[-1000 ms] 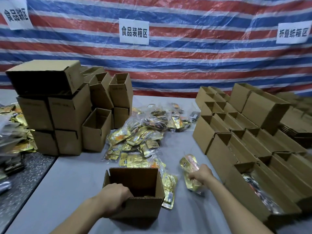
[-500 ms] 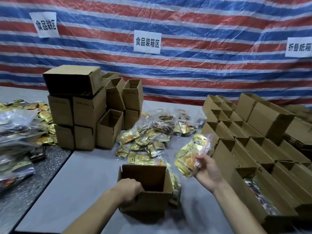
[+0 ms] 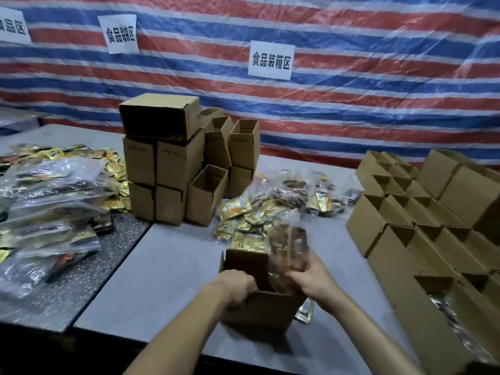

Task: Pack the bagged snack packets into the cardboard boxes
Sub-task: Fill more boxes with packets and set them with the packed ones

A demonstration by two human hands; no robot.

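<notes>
Plastic snack bag (image 3: 288, 247) in right hand (image 3: 315, 278).

On the grey bench (image 3: 167, 266), the left grip (image 3: 238, 286) clasps the near rim of an open brown cardboard box (image 3: 259, 312); the right grip (image 3: 313, 280) holds a blurred clear snack bag (image 3: 289, 243) at its opening.

We see matt brown corrugated cardboard in the open box (image 3: 259, 309) and in the stacked boxes (image 3: 178, 163). The bag (image 3: 289, 247) is clear, glossy plastic film, though blurred, and the loose packets (image 3: 235, 209) look like shiny gold foil. The table (image 3: 167, 266) is smooth, matt grey. The slab (image 3: 89, 269) beside it is dark, speckled and stone-like. White paper signs (image 3: 270, 60) hang on a woven striped tarp (image 3: 378, 117) under glossy clear film.
</notes>
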